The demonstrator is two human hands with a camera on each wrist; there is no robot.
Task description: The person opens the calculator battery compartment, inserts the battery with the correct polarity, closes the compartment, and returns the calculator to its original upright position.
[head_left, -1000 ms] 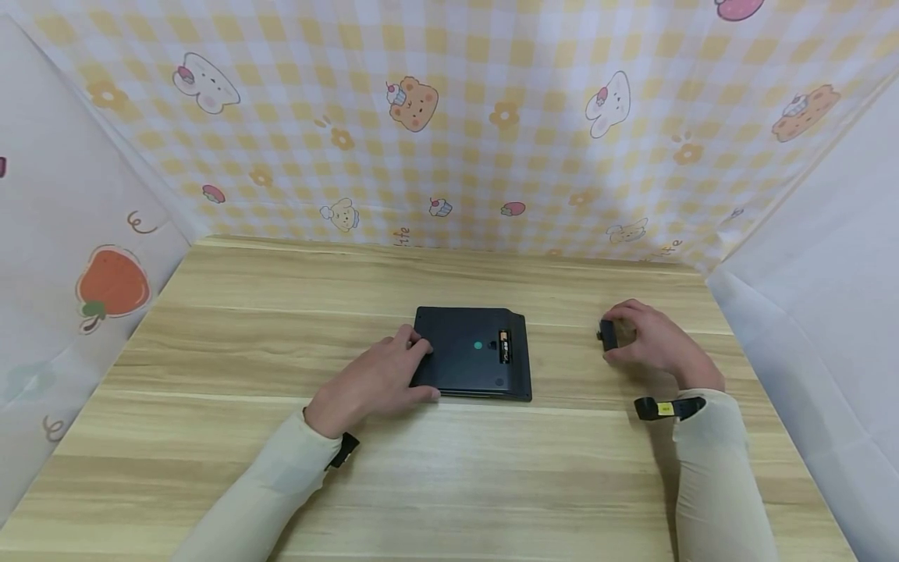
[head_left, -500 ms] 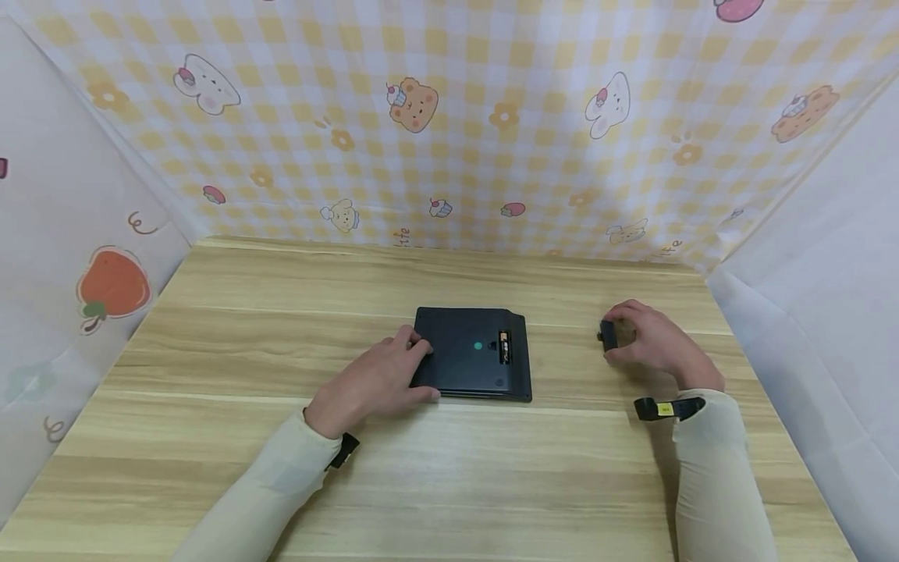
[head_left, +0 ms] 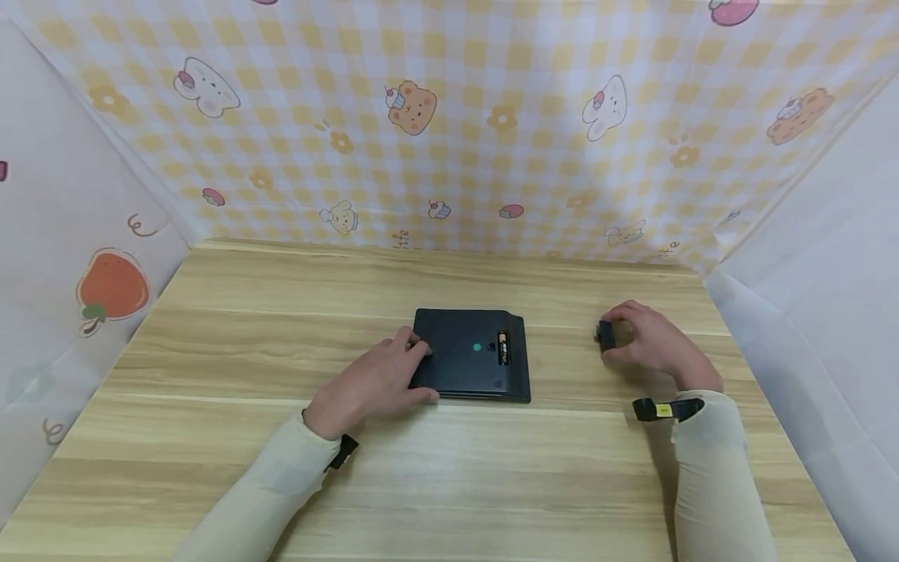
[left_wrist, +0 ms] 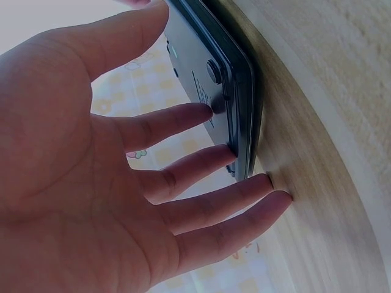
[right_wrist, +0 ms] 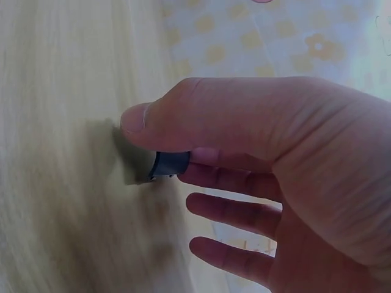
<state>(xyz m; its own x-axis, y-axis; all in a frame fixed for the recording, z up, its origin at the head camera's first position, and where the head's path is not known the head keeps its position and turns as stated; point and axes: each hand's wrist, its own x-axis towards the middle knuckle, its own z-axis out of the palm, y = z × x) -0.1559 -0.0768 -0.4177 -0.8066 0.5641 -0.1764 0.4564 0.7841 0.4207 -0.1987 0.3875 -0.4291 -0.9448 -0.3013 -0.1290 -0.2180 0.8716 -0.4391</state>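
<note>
A black calculator (head_left: 456, 359) lies face down on the table, its battery slot uncovered with a battery (head_left: 503, 348) showing inside. My left hand (head_left: 372, 382) rests at the calculator's left side, fingers extended; in the left wrist view one fingertip touches the back of the calculator (left_wrist: 189, 61) and others reach its edge and the wood. Well to the right, my right hand (head_left: 653, 343) pinches a small dark battery cover (head_left: 606, 336) between thumb and fingers, close over the table. The cover (right_wrist: 172, 163) is partly hidden behind the thumb in the right wrist view.
The wood-grain table (head_left: 449, 484) meets a yellow-checked cloth (head_left: 456, 156) with cartoon prints at its back. White cloth walls (head_left: 84, 195) stand along both sides. Each wrist wears a black strap (head_left: 667, 409).
Both hands keep nearly the same places. The battery cover looks slightly turned in the right fingers, and the whole head view has shifted a little.
</note>
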